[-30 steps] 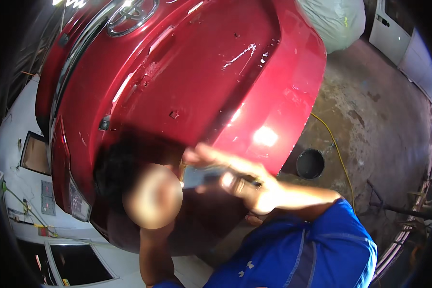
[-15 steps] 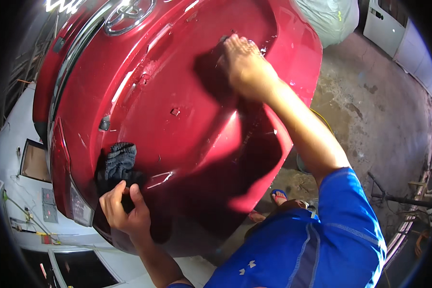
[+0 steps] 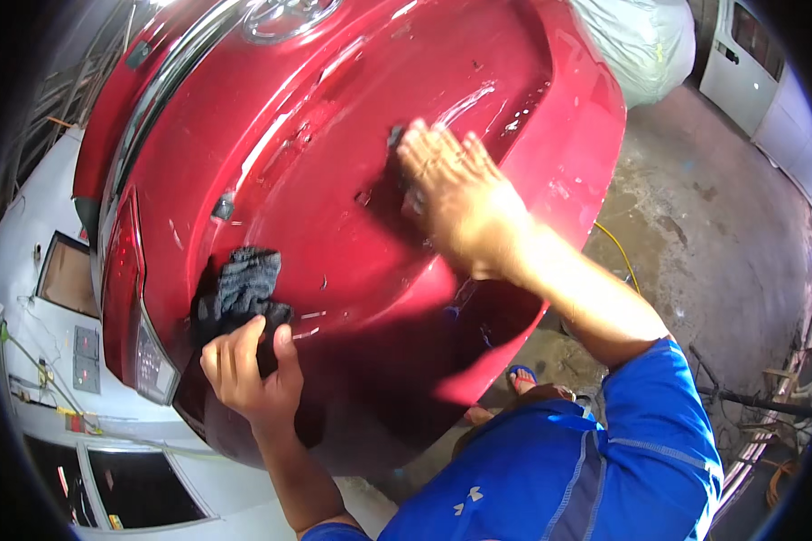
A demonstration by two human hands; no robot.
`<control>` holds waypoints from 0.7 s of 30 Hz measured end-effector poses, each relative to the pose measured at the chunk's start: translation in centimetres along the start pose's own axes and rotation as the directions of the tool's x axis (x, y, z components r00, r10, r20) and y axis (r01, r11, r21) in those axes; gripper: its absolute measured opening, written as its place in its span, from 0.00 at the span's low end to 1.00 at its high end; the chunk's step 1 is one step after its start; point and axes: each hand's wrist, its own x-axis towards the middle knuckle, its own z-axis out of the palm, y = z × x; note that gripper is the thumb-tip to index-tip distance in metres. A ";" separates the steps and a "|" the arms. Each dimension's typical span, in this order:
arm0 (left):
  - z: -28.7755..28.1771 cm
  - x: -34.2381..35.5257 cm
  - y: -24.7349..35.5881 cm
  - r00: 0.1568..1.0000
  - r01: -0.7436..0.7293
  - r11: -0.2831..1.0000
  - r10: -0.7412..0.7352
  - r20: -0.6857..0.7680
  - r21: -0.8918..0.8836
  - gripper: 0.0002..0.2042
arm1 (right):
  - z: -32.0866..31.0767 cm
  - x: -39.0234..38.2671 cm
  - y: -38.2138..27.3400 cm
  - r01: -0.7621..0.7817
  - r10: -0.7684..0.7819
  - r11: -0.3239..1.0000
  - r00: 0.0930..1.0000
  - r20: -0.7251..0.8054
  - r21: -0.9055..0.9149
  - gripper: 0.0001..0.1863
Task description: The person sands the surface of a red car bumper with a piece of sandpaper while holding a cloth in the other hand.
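A glossy red car body panel (image 3: pixel 334 135) with a chrome strip and a tail light fills the upper middle of the view. My left hand (image 3: pixel 248 365) grips a dark grey cloth (image 3: pixel 241 287) and rests it against the panel near the tail light. My right hand (image 3: pixel 456 194) lies flat on the panel further right, fingers spread, pressing a small dark pad (image 3: pixel 397 144) that shows only at its fingertips. Wet streaks glisten on the paint just above the right hand.
A pale covered bundle (image 3: pixel 641 41) stands beyond the panel at the top right. A yellow cord (image 3: pixel 618 252) runs over the stained concrete floor (image 3: pixel 731 225). White car doors lie at the left (image 3: pixel 72 298) and the far right (image 3: pixel 758 72).
My right hand has slid down and left across the panel. My left hand with the cloth has stayed near the tail light. One second ago both hands were close together in front of the camera.
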 end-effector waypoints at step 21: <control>-0.4 3.9 1.9 0.870 0.260 0.918 -0.357 0.340 0.299 0.37 | -1.2 5.4 -1.9 0.211 -0.217 0.975 0.972 -0.091 -0.075 0.32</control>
